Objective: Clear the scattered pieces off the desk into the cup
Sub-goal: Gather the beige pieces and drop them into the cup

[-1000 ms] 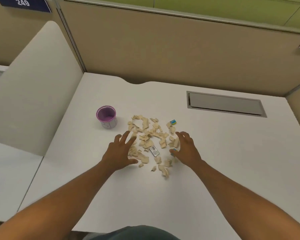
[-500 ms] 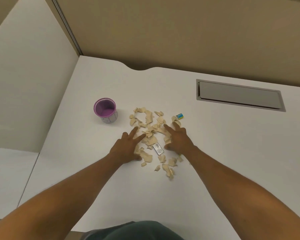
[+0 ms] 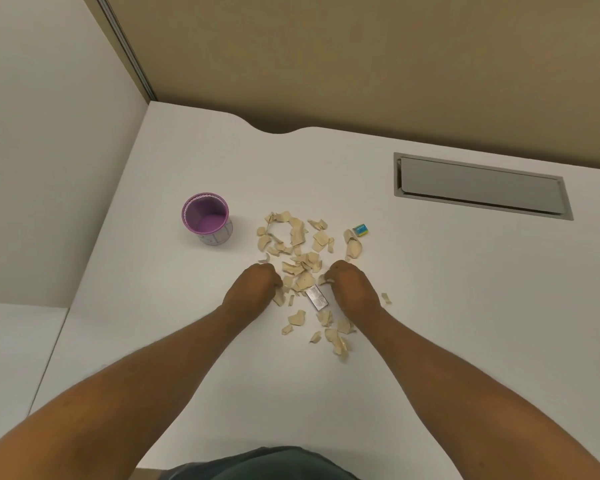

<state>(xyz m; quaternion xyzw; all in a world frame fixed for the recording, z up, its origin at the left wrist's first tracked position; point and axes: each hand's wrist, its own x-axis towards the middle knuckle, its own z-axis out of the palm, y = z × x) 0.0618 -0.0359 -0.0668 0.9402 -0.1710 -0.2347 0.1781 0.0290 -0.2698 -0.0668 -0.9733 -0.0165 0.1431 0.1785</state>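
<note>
Several beige torn pieces (image 3: 300, 251) lie scattered in the middle of the white desk (image 3: 447, 306). A small silver wrapper (image 3: 316, 298) lies among them, and a small blue packet (image 3: 361, 230) sits at the pile's right edge. A purple cup (image 3: 207, 218) stands upright and open to the left of the pile. My left hand (image 3: 253, 287) rests on the pile's left side with fingers curled around some pieces. My right hand (image 3: 352, 287) is curled the same way on the right side, with a piece showing at its fingertips.
A grey cable hatch (image 3: 478, 187) is set into the desk at the back right. Beige partition walls (image 3: 326, 64) close the back and the left side. A curved notch (image 3: 278, 128) cuts the desk's back edge.
Both hands went from spread fingers over the pile to closed fists gathering pieces near the silver wrapper. The view tilted down and came closer to the desk.
</note>
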